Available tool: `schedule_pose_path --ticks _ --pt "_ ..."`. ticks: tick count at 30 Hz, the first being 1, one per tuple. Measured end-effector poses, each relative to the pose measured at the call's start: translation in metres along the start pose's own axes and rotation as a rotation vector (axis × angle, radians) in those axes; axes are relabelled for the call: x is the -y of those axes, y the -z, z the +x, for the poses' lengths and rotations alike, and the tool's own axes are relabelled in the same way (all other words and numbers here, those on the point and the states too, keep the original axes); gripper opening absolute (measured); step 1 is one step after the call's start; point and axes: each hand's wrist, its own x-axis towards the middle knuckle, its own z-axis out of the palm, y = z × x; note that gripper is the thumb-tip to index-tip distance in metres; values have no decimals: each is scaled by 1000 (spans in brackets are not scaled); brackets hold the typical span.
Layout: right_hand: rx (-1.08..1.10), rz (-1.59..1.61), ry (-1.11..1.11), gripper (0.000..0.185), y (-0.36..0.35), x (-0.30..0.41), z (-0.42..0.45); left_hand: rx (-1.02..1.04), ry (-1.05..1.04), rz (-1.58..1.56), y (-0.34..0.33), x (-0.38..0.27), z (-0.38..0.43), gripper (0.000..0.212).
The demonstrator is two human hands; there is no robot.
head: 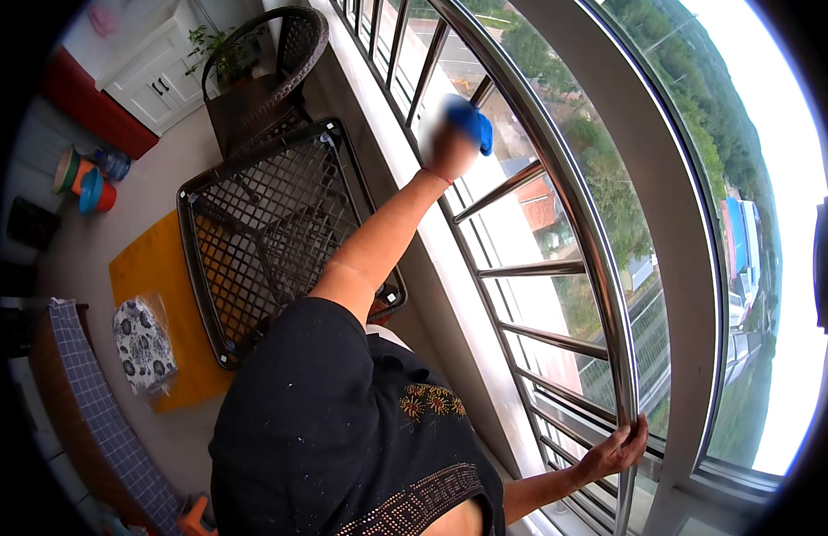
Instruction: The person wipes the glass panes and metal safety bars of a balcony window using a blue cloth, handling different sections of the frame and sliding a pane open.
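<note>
My left hand (452, 147) reaches up and away, blurred, closed on a bright blue cloth (485, 131) at the upright bars of a shiny metal window railing. A thin red band circles that wrist. Lower right, my right hand (615, 452) has its thumb and fingers around the curved top rail (598, 248) of the same railing. The metal bars (531, 269) run from this rail down towards the white window sill (447, 285). How the cloth lies against the bar behind it is too blurred to tell.
An upturned dark lattice-topped table (273, 234) stands beside the wall, with a woven armchair (253, 100) behind it. A yellow board (135, 258) and a bagged patterned fabric (144, 345) lie at left. The window frame (682, 221) rises beyond the railing.
</note>
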Motion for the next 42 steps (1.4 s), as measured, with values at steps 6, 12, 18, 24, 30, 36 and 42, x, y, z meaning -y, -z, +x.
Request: schedule_pose_path --ticks 6,12,18,24,30,36,42 --pt "-42 29 -18 35 -4 -10 0 493 875 -251 -18 60 -137 20" --pt "-51 -68 -14 37 -3 -16 -1 179 533 -234 -37 37 -88 11" --pt "-96 7 -16 36 -8 -22 0 -90 143 51 -15 -1 -24 17" --pt "-90 0 35 33 -12 -24 0 119 603 -453 -29 53 -110 12" --pt "-133 -70 33 36 -11 -18 -1 154 841 18 -4 47 -132 29" --pt "-139 26 -14 33 -16 -19 -1 -325 543 33 23 74 -34 16" --pt "-151 -19 5 33 -17 -18 -1 -227 260 26 9 82 91 6"
